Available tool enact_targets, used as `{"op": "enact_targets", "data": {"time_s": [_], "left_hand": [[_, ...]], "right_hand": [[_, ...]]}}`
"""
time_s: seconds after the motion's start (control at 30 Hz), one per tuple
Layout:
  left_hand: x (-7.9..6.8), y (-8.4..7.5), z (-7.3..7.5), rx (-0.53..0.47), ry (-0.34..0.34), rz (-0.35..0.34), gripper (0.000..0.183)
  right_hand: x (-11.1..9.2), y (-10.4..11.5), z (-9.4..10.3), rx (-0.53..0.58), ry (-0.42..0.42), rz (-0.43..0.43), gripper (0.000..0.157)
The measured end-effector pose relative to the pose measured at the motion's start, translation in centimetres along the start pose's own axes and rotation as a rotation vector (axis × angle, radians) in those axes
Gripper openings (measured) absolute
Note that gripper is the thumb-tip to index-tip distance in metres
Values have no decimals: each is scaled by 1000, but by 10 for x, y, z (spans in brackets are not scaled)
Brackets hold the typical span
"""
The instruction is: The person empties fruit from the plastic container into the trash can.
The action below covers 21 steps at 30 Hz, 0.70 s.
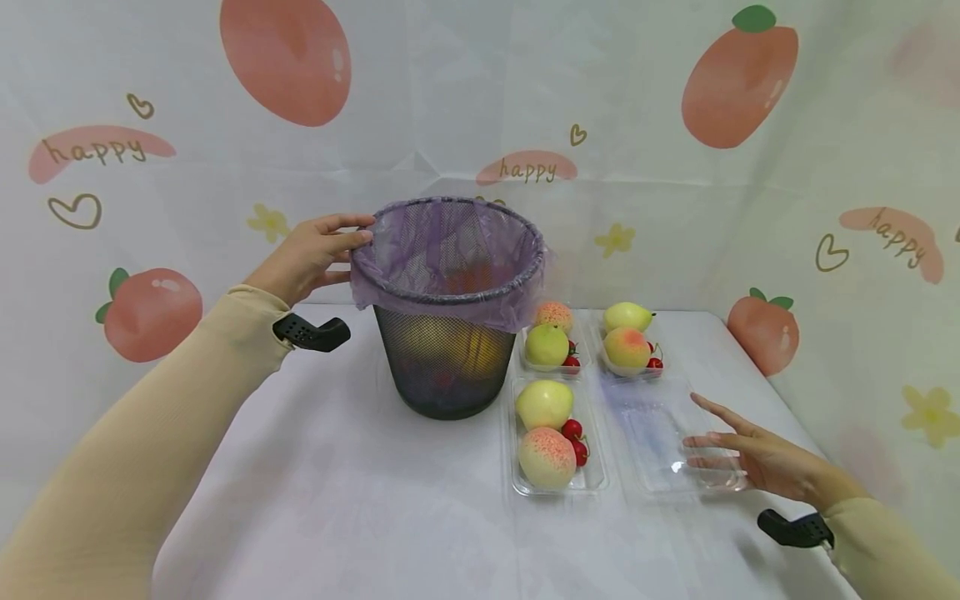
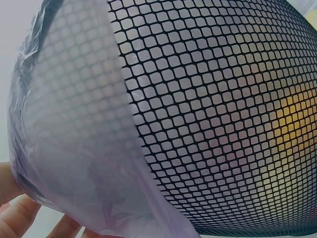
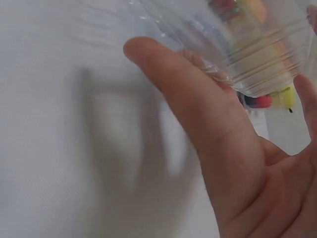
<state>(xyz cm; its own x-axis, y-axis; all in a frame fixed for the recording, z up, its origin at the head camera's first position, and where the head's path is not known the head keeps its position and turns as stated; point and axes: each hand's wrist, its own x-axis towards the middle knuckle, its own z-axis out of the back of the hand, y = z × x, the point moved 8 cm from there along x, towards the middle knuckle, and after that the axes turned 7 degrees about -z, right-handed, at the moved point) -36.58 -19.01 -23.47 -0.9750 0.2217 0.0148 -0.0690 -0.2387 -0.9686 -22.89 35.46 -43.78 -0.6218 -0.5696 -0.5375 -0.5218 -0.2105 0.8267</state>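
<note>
My left hand (image 1: 311,250) holds the rim of a black mesh waste bin (image 1: 442,367), its fingers (image 2: 20,218) at the purple liner bag (image 2: 99,183) folded over that rim. Yellow, orange and reddish shapes show through the mesh. On the right, my right hand (image 1: 772,462) is spread at the near right end of a clear plastic container (image 1: 652,442), which has no fruit in it. In the right wrist view the thumb (image 3: 193,109) stands out straight beside the container's ribbed wall (image 3: 267,64), and part of a finger shows through the plastic.
Right of the bin stands a clear box (image 1: 517,475) with a pear, a peach and cherries. Behind it are two more fruit boxes, with a green fruit (image 1: 547,344) in one and a pear (image 1: 628,317) in the other. A printed cloth (image 1: 420,100) hangs behind the white table (image 1: 360,517).
</note>
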Motion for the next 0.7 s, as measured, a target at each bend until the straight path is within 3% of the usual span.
{"op": "enact_targets", "data": {"time_s": [0.7], "left_hand": [[0, 0, 0, 9, 5, -1, 54]], "right_hand": [[-7, 1, -3, 106, 165, 14, 63]]}}
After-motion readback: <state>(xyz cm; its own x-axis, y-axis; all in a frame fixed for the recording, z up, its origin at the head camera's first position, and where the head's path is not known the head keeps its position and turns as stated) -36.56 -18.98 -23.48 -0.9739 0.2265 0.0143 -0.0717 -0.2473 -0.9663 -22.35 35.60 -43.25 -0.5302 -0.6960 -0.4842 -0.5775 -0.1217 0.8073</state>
